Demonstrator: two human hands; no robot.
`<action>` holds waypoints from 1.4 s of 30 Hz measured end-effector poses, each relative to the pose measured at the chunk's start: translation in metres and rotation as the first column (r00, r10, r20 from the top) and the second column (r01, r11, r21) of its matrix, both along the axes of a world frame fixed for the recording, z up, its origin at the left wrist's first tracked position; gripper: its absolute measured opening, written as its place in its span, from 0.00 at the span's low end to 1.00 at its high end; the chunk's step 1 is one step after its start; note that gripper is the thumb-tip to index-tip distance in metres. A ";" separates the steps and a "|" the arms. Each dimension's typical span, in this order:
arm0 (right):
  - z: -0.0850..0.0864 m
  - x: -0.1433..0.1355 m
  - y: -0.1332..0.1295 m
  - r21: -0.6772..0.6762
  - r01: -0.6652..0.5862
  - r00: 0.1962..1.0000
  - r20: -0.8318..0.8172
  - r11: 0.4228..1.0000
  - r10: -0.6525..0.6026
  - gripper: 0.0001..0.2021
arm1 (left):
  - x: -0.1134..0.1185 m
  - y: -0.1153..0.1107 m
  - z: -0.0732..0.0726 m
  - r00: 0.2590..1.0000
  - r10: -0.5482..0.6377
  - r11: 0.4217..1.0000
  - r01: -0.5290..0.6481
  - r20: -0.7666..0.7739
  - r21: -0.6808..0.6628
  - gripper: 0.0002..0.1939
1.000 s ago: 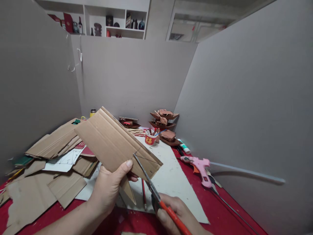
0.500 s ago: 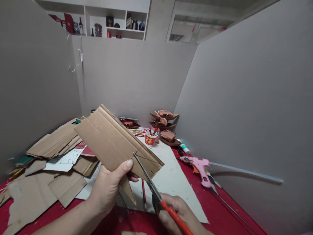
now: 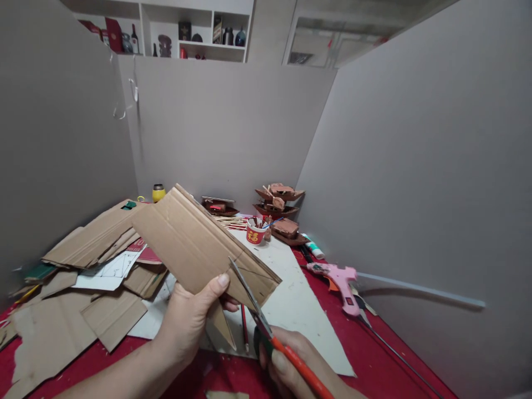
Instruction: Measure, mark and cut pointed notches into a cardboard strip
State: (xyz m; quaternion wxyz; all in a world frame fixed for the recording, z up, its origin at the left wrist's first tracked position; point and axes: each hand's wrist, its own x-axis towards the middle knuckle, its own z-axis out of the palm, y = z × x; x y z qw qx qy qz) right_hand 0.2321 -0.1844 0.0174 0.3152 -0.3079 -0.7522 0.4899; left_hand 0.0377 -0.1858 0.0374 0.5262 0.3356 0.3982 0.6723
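Observation:
Gripped by its lower edge in my left hand [image 3: 191, 313], a folded piece of brown cardboard [image 3: 187, 238] is held up at a slant, pencil lines marked near its right end. A pointed flap of it hangs below my fingers. My right hand [image 3: 291, 357] is closed round the handles of scissors [image 3: 299, 366] with orange-red grips. One scissor blade lies across the front of the cardboard along a marked line; the other blade is mostly hidden behind it. Beneath, a dark red pencil [image 3: 244, 330] rests on a white board [image 3: 307, 321].
Cardboard scraps [image 3: 54, 332] and a drawn sheet [image 3: 110, 270] are piled at left. A red-and-white paper cup [image 3: 255, 231] and small brown model boats [image 3: 286, 230] stand at the back. At right lie a pink glue gun [image 3: 343, 285] and a white-green tube [image 3: 315, 247].
The cardboard and scissors have shifted slightly right and down together. A yellow jar behind the cardboard now shows more fully. Both hands keep their holds.

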 end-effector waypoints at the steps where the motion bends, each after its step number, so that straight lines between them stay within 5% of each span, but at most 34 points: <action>1: -0.004 0.000 0.004 0.002 -0.045 0.999 -0.006 0.999 0.045 0.29 | 0.000 0.000 0.000 1.000 0.002 1.000 -0.002 0.006 -0.008 0.18; 9: -0.033 0.005 0.023 0.003 -0.119 0.993 -0.006 0.993 0.119 0.28 | 0.002 -0.003 0.004 0.999 -0.001 1.000 0.002 0.032 -0.020 0.18; 27: -0.028 0.001 0.020 0.140 -0.150 0.988 0.054 0.979 0.143 0.25 | 0.004 -0.004 0.000 0.999 -0.029 0.999 0.030 0.022 -0.012 0.16; 42: -0.043 0.003 0.020 0.070 -0.066 0.998 0.019 0.995 0.065 0.27 | 0.006 -0.007 0.000 0.998 -0.034 0.999 0.036 0.058 -0.032 0.18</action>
